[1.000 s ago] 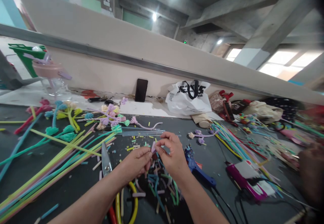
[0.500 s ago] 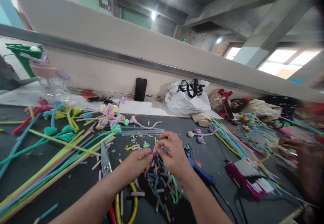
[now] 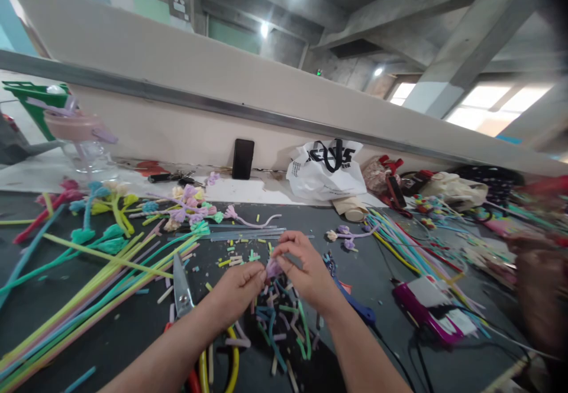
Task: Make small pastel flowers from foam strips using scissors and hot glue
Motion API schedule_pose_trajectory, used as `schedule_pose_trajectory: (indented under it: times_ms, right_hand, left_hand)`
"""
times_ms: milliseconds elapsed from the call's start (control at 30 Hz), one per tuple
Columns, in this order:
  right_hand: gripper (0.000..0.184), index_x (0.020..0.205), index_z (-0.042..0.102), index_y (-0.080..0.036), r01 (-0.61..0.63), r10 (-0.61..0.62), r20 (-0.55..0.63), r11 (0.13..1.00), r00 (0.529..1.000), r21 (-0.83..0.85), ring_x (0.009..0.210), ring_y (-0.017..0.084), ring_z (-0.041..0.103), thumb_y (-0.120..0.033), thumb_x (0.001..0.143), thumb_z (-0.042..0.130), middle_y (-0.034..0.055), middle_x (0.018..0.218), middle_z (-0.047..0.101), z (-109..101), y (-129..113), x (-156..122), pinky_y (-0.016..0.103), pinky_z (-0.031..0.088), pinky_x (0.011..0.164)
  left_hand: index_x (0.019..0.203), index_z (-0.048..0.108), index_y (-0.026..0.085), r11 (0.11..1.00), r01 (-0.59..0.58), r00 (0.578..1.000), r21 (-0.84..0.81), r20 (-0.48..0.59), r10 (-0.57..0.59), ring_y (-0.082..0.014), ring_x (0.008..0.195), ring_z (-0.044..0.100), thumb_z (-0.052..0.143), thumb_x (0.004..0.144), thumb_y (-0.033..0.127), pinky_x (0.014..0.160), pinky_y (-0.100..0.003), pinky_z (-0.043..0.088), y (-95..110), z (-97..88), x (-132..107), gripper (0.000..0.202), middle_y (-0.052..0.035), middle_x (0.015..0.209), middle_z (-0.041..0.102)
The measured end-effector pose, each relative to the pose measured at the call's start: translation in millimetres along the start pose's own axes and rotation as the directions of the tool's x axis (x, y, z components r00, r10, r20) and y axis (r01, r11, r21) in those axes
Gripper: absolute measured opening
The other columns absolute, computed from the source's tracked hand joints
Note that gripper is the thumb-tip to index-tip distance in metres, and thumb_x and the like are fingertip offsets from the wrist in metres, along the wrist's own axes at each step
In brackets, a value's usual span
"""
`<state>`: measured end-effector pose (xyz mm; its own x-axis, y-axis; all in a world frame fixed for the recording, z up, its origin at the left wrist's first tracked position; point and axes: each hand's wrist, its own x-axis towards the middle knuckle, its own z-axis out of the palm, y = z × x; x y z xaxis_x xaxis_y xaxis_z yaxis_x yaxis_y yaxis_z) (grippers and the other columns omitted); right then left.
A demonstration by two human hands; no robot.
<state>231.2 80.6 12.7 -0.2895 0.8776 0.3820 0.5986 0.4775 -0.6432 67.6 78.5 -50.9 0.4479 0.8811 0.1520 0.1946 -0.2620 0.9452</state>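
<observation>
My left hand and my right hand meet above the dark table, both pinched on a small pale purple fuzzy piece between their fingertips. Under the hands lies a heap of short cut pipe-cleaner bits in green, blue and pink. A pair of scissors with yellow handles lies just left of my left wrist. A blue glue gun lies right of my right hand.
Long coloured pipe cleaners fan out on the left, with finished fuzzy flowers behind them. A white plastic bag and a black phone stand against the wall. Another person's hand is at the right, near a magenta device.
My hands have come a little closer together and lower, still working the purple piece. The other person's hand at the right has shifted.
</observation>
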Motion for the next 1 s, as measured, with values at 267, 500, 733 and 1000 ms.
schedule_pose_trajectory:
  times_ms: [267, 500, 733, 1000]
  right_hand:
    - [0.017, 0.091, 0.063, -0.020, -0.029, 0.016, 0.093, 0.990, 0.996, 0.140, 0.093, 0.018, 0.052, -0.020, 0.079, 0.050, 0.0061, 0.097, 0.056, -5.6, 7.8, -0.2, 0.031, 0.040, 0.082]
    - [0.016, 0.088, 0.064, -0.019, -0.127, 0.073, 0.209, 0.958, 0.975, 0.258, 0.081, 0.015, 0.053, -0.021, 0.075, 0.055, 0.0050, 0.094, 0.057, -5.5, 5.3, -1.6, 0.026, 0.042, 0.069]
    - [0.012, 0.081, 0.062, -0.017, -0.225, 0.167, 0.226, 0.938, 0.960, 0.264, 0.062, 0.010, 0.046, -0.023, 0.072, 0.058, 0.0009, 0.078, 0.056, -3.4, 2.0, -0.5, 0.022, 0.037, 0.055]
    - [0.008, 0.073, 0.059, -0.016, -0.324, 0.256, 0.246, 0.899, 0.935, 0.294, 0.052, 0.007, 0.040, -0.015, 0.067, 0.054, -0.0038, 0.060, 0.049, 3.8, 6.1, -3.0, 0.018, 0.031, 0.048]
  left_hand:
    - [0.057, 0.035, 0.019, 0.999, -0.035, 0.999, 0.031, -0.030, 0.036, -0.0096, 0.055, 0.036, 0.033, 0.087, 0.034, 0.054, -0.022, 0.028, 5.8, -0.4, -1.6, 0.033, 0.0052, 0.056, 0.036]
    - [0.059, 0.038, 0.019, 0.999, -0.031, 0.999, 0.009, 0.035, 0.031, -0.0097, 0.055, 0.037, 0.031, 0.088, 0.037, 0.054, -0.022, 0.029, 5.8, 0.0, -3.4, 0.035, 0.0049, 0.055, 0.039]
    - [0.060, 0.039, 0.019, 0.999, -0.011, 0.999, -0.043, 0.034, 0.012, -0.0093, 0.053, 0.036, 0.031, 0.087, 0.040, 0.052, -0.022, 0.029, 5.3, 1.6, -4.8, 0.035, 0.0054, 0.054, 0.037]
    - [0.056, 0.037, 0.019, 0.998, -0.024, 0.999, 0.060, 0.033, 0.022, -0.0102, 0.055, 0.037, 0.029, 0.087, 0.039, 0.055, -0.023, 0.030, 8.5, 0.1, -4.5, 0.038, 0.0047, 0.053, 0.040]
